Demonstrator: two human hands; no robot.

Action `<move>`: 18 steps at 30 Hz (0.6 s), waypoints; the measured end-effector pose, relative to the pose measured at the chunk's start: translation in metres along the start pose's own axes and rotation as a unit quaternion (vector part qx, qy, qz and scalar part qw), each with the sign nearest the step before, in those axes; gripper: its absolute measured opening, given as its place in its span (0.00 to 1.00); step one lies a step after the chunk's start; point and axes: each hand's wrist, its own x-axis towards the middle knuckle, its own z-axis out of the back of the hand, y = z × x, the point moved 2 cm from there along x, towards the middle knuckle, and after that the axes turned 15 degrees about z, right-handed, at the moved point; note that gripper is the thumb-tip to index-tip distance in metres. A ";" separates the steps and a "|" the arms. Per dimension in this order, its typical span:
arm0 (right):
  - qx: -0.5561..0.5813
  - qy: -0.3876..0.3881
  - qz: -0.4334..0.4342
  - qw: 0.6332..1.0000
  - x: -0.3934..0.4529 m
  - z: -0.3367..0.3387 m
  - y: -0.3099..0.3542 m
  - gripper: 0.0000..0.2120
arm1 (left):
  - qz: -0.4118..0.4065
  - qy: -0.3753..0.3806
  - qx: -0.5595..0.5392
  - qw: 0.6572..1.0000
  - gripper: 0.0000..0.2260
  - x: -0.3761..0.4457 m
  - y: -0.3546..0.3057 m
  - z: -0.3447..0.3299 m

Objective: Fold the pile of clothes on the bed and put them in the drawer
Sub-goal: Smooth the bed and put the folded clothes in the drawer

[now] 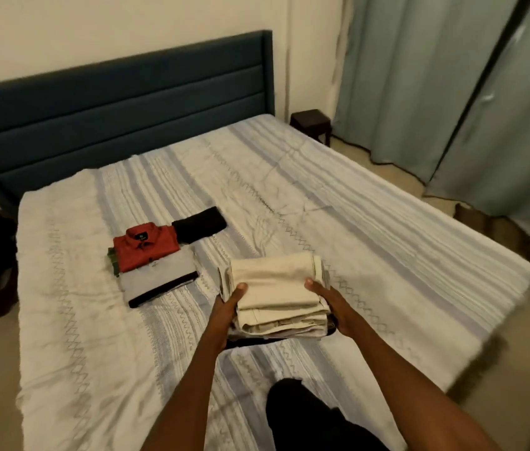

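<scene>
Bedroom scene: pale wall across the top, green-grey curtains (452, 92) filling the upper right. Most of the frame is taken by a bed (371, 222) under a striped white-and-blue cover, backed by a dark blue padded headboard (120, 118) at upper left. A small dark stool (311, 123) is seen beside the bed's far corner.

Left of centre on the cover, folded clothes are laid out: a grey garment (159, 278) with a dark edge, a red shirt (146, 247) resting partly on it, and a black folded piece (199, 222) just beyond.

At centre, a stack of folded cream clothes (276, 288) is held from both sides; something dark shows under it, identity unclear. Left hand (228, 307) grips the stack's left edge, thumb on top. Right hand (328, 301) grips the right edge likewise.
</scene>
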 end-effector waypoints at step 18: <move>0.077 -0.427 0.111 0.894 -0.428 0.246 -0.014 0.40 | 0.052 0.353 0.250 0.900 0.16 -0.174 0.139 -0.349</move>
